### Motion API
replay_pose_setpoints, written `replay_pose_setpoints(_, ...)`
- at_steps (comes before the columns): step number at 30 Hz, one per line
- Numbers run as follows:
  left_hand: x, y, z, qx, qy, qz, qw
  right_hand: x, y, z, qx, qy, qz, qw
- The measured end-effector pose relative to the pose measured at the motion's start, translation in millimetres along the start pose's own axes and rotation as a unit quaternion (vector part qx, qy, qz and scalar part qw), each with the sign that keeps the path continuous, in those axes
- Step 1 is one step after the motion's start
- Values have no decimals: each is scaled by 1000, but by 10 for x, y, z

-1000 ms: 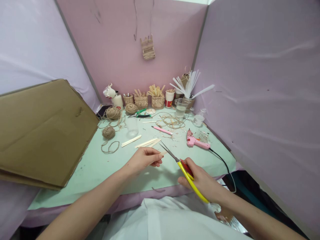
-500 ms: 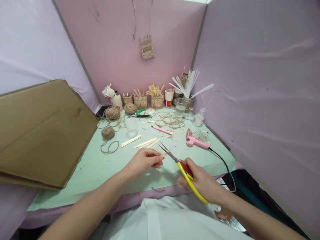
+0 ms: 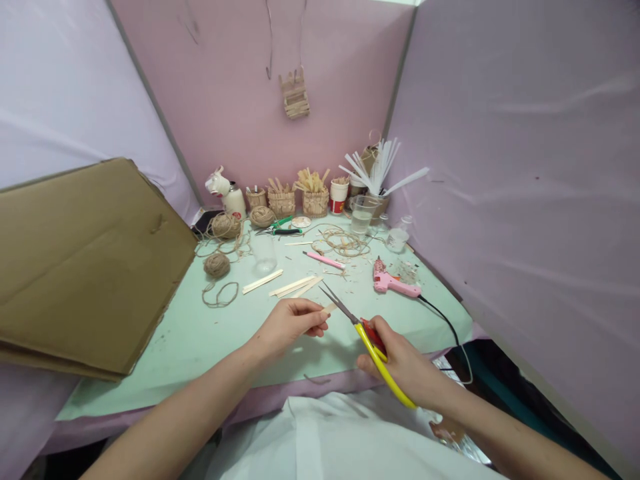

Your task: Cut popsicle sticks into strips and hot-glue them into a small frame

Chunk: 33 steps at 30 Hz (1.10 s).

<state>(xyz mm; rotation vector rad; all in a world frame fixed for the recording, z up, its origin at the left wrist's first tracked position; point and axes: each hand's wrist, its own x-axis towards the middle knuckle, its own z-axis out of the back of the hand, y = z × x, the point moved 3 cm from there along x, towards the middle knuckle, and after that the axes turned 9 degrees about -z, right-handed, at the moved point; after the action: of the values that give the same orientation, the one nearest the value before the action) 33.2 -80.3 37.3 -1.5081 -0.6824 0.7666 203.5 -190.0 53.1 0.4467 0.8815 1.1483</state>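
Note:
My left hand (image 3: pixel 290 323) pinches a short piece of wooden stick (image 3: pixel 329 309) above the front of the mint-green table (image 3: pixel 190 333). The stick's free end pokes out to the right of my fingers. My right hand (image 3: pixel 400 360) grips yellow-handled scissors (image 3: pixel 367 340). Their blades are slightly apart and point up-left, with the tips right at the stick's end. Several longer wooden sticks (image 3: pixel 293 287) lie flat on the table just beyond my hands.
A large cardboard sheet (image 3: pixel 85 260) covers the left side. A pink glue gun (image 3: pixel 393 281) with a black cord lies right. Twine balls (image 3: pixel 217 265), a pink knife (image 3: pixel 324 260), green pliers (image 3: pixel 280 229), a clear cup (image 3: pixel 263 253) and stick-filled baskets (image 3: pixel 315 200) crowd the back. Fabric walls enclose the table.
The scissors and my left hand have shifted very slightly; the blades stay at the stick's end. Nothing else has moved.

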Motion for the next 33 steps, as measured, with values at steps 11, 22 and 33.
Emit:
replay_pose_setpoints(11, -14, -15, -23, 7, 5, 2, 1000, -8, 7, 4, 7, -10, -2, 1000)
replay_pose_setpoints(22, -28, -29, -29, 10, -1, 5, 1000, 1, -20, 0, -13, -14, 3, 1000)
replay_pose_setpoints(33, -28, 0, -26, 6, 8, 4, 1000, -8, -9, -5, -9, -16, -4, 1000)
